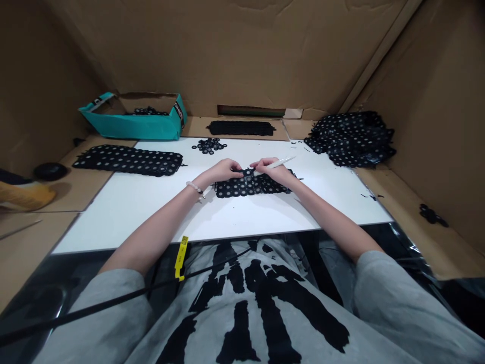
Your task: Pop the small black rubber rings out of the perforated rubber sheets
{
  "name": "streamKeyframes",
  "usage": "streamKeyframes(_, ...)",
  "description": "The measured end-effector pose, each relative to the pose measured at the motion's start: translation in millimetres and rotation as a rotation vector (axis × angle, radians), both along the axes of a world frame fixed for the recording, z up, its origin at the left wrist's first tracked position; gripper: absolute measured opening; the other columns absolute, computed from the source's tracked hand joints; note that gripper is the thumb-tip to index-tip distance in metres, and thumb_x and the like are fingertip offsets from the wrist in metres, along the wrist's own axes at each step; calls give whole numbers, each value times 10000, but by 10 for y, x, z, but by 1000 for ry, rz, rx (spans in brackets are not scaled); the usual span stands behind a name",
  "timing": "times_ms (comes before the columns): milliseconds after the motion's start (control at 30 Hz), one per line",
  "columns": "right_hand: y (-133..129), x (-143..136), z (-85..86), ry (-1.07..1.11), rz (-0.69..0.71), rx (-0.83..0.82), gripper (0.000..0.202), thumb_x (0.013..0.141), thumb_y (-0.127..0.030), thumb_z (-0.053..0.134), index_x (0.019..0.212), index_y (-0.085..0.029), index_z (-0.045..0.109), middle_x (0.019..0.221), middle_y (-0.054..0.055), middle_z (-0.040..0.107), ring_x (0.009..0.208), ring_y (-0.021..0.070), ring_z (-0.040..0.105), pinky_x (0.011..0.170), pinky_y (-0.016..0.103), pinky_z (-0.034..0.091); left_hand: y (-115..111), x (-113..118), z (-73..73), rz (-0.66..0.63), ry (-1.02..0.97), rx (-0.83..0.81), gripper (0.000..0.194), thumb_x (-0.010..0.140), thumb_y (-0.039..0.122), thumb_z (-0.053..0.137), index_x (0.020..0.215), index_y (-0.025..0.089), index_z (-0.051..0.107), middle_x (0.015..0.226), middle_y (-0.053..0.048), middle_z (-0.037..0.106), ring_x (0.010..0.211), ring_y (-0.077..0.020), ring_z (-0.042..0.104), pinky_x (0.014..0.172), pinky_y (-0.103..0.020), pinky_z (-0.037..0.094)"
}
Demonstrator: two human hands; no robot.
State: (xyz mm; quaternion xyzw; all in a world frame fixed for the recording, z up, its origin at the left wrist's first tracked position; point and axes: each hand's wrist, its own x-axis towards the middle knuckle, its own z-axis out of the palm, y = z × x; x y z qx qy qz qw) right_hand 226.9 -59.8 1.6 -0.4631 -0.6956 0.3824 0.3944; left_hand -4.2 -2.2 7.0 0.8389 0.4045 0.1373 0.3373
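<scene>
A black sheet of joined rings with pale centres (238,188) lies on the white board in front of me. My left hand (226,170) has its fingers bent together at the sheet's far edge; whether a small piece is pinched there I cannot make out. My right hand (273,170) grips a white pen-like tool (281,162), its lower end pointing at the sheet's far edge close to my left fingertips. Just beyond my hands, a small pile of loose black rings (209,146) rests on the board.
A teal box (132,126) with black pieces inside stands back left, behind another ringed sheet (129,159). A folded black strip (241,128) lies at the back. A heap of ringed sheets (350,139) is at right. Cardboard walls (242,55) surround the white board (151,222).
</scene>
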Motion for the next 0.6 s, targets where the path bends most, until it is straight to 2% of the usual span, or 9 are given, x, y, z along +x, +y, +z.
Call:
streamKeyframes(200, 1, -169, -90, -68, -93, 106, 244, 844, -428, 566, 740, -208, 586, 755, 6, 647, 770, 184, 580, 743, 306, 423, -20, 3, 27, -10, -71, -88, 380, 701, 532, 729, 781, 161, 738, 759, -29, 718, 727, -195, 584, 729, -318, 420)
streamKeyframes(433, -32, -208, -96, -93, -106, 106, 236, 826, -430, 563, 731, -214, 555, 744, 3, 628, 754, 180, 556, 717, 302, 405, -12, -12, 25, -5, -82, -175, 419, 690, 545, 729, 840, 156, 764, 763, -30, 715, 720, -193, 565, 711, -319, 409)
streamKeyframes(600, -40, -281, -129, -134, -124, 168, 217, 841, -400, 540, 717, -221, 542, 720, 5, 625, 737, 183, 554, 702, 309, 393, 11, -58, 95, -112, -28, -231, 440, 704, 565, 716, 913, 181, 771, 858, -33, 731, 822, -221, 600, 773, -317, 429)
